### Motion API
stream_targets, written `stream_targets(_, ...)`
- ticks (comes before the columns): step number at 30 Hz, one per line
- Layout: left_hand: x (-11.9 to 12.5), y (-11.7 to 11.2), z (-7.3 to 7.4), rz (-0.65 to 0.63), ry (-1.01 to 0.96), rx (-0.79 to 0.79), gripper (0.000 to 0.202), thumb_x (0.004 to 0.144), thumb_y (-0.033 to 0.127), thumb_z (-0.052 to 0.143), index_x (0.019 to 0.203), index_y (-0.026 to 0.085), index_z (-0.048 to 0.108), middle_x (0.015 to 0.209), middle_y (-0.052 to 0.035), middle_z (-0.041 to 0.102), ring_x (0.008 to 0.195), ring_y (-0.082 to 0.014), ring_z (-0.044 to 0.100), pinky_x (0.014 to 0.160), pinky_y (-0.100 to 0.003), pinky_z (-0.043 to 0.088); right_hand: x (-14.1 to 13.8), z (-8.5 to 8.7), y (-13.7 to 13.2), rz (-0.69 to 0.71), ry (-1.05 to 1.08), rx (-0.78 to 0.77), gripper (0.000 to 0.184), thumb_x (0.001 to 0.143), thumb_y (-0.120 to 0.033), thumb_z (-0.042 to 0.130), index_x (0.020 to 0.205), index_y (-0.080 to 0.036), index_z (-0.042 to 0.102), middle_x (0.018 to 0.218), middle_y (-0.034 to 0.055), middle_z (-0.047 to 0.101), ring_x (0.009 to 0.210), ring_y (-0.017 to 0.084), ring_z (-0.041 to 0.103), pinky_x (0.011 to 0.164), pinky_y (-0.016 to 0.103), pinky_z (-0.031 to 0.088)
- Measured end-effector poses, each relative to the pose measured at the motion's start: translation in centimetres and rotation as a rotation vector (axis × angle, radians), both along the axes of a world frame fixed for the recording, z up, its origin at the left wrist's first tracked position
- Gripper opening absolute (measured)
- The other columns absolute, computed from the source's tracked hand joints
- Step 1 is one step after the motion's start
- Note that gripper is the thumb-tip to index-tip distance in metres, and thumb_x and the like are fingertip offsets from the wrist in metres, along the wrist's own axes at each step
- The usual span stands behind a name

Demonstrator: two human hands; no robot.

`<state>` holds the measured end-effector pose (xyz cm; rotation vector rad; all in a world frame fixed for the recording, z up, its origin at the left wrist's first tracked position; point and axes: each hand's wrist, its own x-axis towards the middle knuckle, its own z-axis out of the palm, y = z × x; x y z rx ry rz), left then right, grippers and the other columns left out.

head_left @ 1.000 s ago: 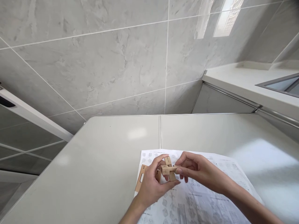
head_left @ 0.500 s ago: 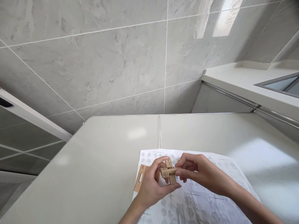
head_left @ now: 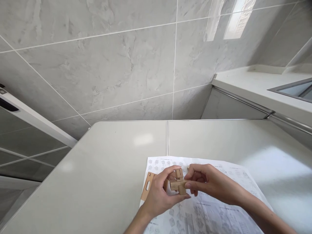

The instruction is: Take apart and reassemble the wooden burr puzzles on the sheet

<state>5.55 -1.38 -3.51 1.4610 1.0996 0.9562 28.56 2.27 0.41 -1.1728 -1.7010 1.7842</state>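
Rising beyond the printed sheet (head_left: 207,221), a gray tiled wall (head_left: 97,65) filled the upper part of the view. Beneath the sheet, and out past both its sides, spread a pale, glossy counter (head_left: 117,162). Over the sheet's middle, the right hand (head_left: 206,178) had its thumb and index finger pinched together on one end of a wooden block; the other fingers were curled in toward the palm. Over the sheet's left part, the left hand (head_left: 158,193) stood with thumb and index finger spread wide, clamped on the two opposite ends of another block: index finger at the top, thumb underneath. Along the sheet's left edge lay a flat wooden board (head_left: 145,194) marked "2", with a slot cut in it, partly hidden by the left hand. Smallest was the crossed pair of wooden blocks (head_left: 179,184), held between both hands above the upper left of the sheet, one crossing in front of the other.
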Motion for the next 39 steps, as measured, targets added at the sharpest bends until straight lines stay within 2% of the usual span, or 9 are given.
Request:
stream_targets(4, 0.1, 0.0, 0.1, 0.060, -0.113, -0.114, 0.085, 0.071, 0.033, 0.103, 0.146, 0.031, 0.065, 0.100, -0.0023, 0.068, 0.085, -0.0196, 0.068, 0.075, -0.028, 0.056, -0.2, 0.0, 0.0, -0.030, 0.049, -0.028, 0.027, 0.097, -0.046, 0.080, 0.090, -0.022, 0.068, 0.083, 0.0035, 0.083, 0.077, 0.022, 0.076, 0.072, 0.033, 0.057)
stream_targets(6, 0.2, 0.1, 0.6, 0.091, -0.190, -0.186, 0.084, 0.070, 0.033, 0.104, 0.144, 0.029, 0.065, 0.104, -0.0031, 0.070, 0.087, -0.0202, 0.069, 0.077, -0.029, 0.056, -0.4, 0.0, 0.0, -0.068, 0.076, -0.029, 0.031, 0.097, -0.051, 0.080, 0.092, -0.022, 0.069, 0.083, 0.0030, 0.082, 0.078, 0.022, 0.076, 0.073, 0.033, 0.058)
stream_targets(10, 0.4, 0.5, 1.5, 0.059, -0.308, -0.259, 0.047, 0.079, 0.042, 0.097, 0.114, 0.021, 0.075, 0.097, -0.0056, 0.076, 0.091, -0.0230, 0.071, 0.081, -0.031, 0.056, -0.9, 0.1, -0.2, -0.167, 0.106, 0.008, 0.040, 0.094, -0.061, 0.081, 0.099, -0.023, 0.069, 0.088, 0.0029, 0.082, 0.082, 0.022, 0.076, 0.078, 0.034, 0.059)
stream_targets(12, 0.4, 0.6, 1.8, 0.062, -0.316, -0.242, 0.036, 0.086, 0.048, 0.091, 0.103, 0.020, 0.076, 0.092, -0.0051, 0.075, 0.086, -0.0213, 0.069, 0.078, -0.030, 0.055, -1.1, 0.2, -0.3, -0.203, 0.097, 0.026, 0.044, 0.092, -0.065, 0.082, 0.101, -0.024, 0.070, 0.087, 0.0028, 0.082, 0.083, 0.022, 0.076, 0.078, 0.034, 0.059)
stream_targets(15, 0.4, 0.7, 1.9, 0.116, -0.266, -0.197, 0.036, 0.092, 0.054, 0.083, 0.093, 0.019, 0.076, 0.082, -0.0014, 0.068, 0.075, -0.0169, 0.061, 0.072, -0.027, 0.051, -1.6, 0.3, -0.7, -0.236, 0.084, 0.062, 0.047, 0.091, -0.069, 0.081, 0.100, -0.024, 0.070, 0.084, 0.0026, 0.081, 0.082, 0.023, 0.077, 0.077, 0.034, 0.060)
stream_targets(19, 0.4, 0.7, 1.7, 0.167, -0.213, -0.171, 0.041, 0.092, 0.057, 0.081, 0.083, 0.019, 0.071, 0.079, -0.0003, 0.062, 0.076, -0.0170, 0.059, 0.071, -0.026, 0.050, -2.3, 0.2, -1.1, -0.254, 0.080, 0.109, 0.046, 0.093, -0.069, 0.079, 0.096, -0.024, 0.071, 0.088, 0.0037, 0.083, 0.083, 0.024, 0.079, 0.077, 0.034, 0.062)
stream_targets(28, 0.4, 0.6, 1.6, 0.172, -0.186, -0.174, 0.042, 0.093, 0.058, 0.079, 0.080, 0.020, 0.066, 0.078, 0.0009, 0.061, 0.075, -0.0178, 0.061, 0.075, -0.028, 0.053, -2.6, 0.0, -1.1, -0.237, 0.084, 0.131, 0.043, 0.095, -0.067, 0.078, 0.091, -0.025, 0.070, 0.092, 0.0056, 0.085, 0.086, 0.026, 0.081, 0.081, 0.035, 0.063)
stream_targets(39, -0.1, 0.9, 1.0, 0.146, -0.126, -0.116, 0.039, 0.101, 0.051, 0.072, 0.080, 0.020, 0.061, 0.081, 0.0014, 0.058, 0.076, -0.0166, 0.058, 0.074, -0.026, 0.048, -2.8, -0.3, -1.4, -0.245, 0.106, 0.122, 0.038, 0.095, -0.060, 0.081, 0.092, -0.024, 0.071, 0.093, 0.0049, 0.084, 0.088, 0.025, 0.079, 0.083, 0.035, 0.062)
